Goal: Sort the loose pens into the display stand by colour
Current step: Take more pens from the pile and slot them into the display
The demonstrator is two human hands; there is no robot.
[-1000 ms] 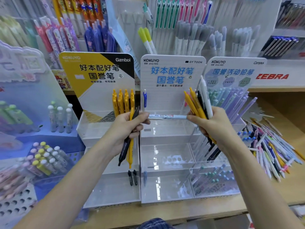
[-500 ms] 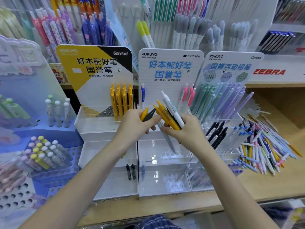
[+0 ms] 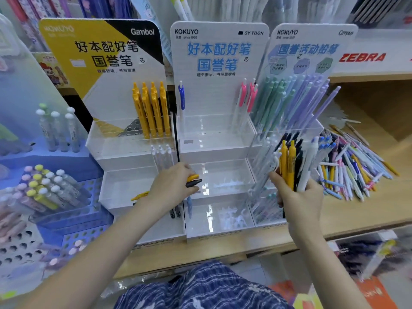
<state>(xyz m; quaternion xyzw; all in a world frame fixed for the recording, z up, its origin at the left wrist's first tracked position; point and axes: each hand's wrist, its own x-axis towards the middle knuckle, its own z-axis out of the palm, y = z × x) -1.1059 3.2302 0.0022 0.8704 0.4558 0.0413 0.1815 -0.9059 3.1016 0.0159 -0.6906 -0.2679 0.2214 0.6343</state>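
Three white tiered display stands sit on the wooden shelf; the middle stand (image 3: 219, 150) has mostly bare tiers. My left hand (image 3: 172, 186) grips a yellow pen and a black pen (image 3: 193, 180) low in front of the left stand (image 3: 124, 143). A bundle of pens (image 3: 292, 166), yellow, black and white, is held upright by my right hand (image 3: 298, 199) in front of the right stand. Yellow pens (image 3: 151, 108) stand in the left stand's top tier. One blue pen (image 3: 181, 101) and pink pens (image 3: 247, 99) stand in the middle stand.
A heap of loose mixed-colour pens (image 3: 352, 166) lies on the shelf at the right. Pastel green and lilac pens (image 3: 296, 101) fill the right stand. A blue perforated rack (image 3: 44, 192) with capped markers stands at the left. More pens hang on the wall behind.
My hands have moved apart and lower: the left one down toward the left stand's lower tiers, the right one out to the right with its bundle. The view has moved closer to the stands.
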